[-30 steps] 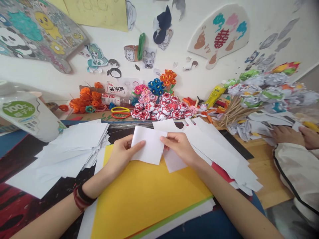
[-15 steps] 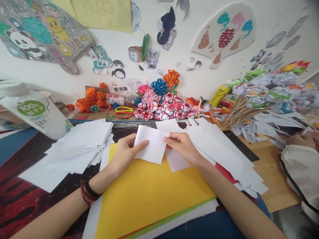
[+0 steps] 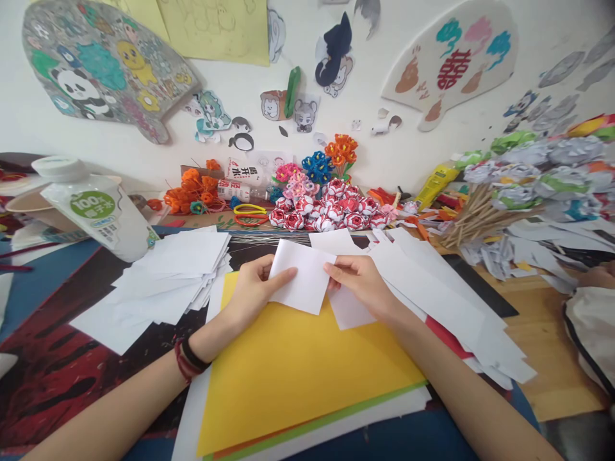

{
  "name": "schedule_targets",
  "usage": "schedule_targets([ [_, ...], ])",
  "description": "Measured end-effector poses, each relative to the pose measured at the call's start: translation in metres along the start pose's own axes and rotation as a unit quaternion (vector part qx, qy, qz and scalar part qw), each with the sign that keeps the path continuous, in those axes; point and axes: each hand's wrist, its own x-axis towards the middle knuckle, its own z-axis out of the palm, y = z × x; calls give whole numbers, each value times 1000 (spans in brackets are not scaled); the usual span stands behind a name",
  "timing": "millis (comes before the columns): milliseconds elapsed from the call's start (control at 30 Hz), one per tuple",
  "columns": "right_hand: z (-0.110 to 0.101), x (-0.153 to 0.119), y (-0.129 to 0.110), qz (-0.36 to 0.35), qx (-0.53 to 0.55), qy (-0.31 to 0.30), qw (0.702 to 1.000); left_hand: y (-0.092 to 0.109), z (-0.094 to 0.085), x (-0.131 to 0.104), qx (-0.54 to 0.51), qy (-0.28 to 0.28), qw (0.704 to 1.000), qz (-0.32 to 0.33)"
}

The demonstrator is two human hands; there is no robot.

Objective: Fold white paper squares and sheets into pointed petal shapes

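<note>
A small white paper square (image 3: pixel 303 278) is held between both hands above a yellow sheet (image 3: pixel 307 378). My left hand (image 3: pixel 257 285) pinches its left side, thumb on top and fingers behind. At the right edge, my right hand (image 3: pixel 358 282) grips the same square between thumb and fingers. Under my right hand another white piece (image 3: pixel 348 310) lies partly over the yellow sheet. Green, orange and white sheets show beneath the yellow one. The fingers behind the paper are partly hidden.
White paper piles lie left (image 3: pixel 158 282) and right (image 3: pixel 446 294). A white bottle (image 3: pixel 98 208) stands at the left. Red-and-white paper flowers (image 3: pixel 336 208) are at the back, stick-mounted flowers (image 3: pixel 519 173) at the right. A person's sleeve (image 3: pixel 593 333) shows at the right edge.
The whole view has shifted, so the scene sits further right and more shows on the left. Both hands keep nearly the same hold on the white square.
</note>
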Motion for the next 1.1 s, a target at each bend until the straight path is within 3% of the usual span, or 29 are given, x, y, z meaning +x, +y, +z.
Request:
schedule_targets([
  [400,1,3,6,-19,-39,26,999,0,0,0,23,-1,999,24],
  [600,1,4,9,-53,-60,40,996,1,-1,-2,146,18,985,85],
  [767,0,3,13,-65,-68,43,995,6,1,-8,281,42,951,119],
  [933,-3,5,18,-80,-53,41,995,22,3,-32,402,44,909,98],
  [1100,-4,3,16,-84,-24,43,995,32,9,-67,417,60,898,129],
])
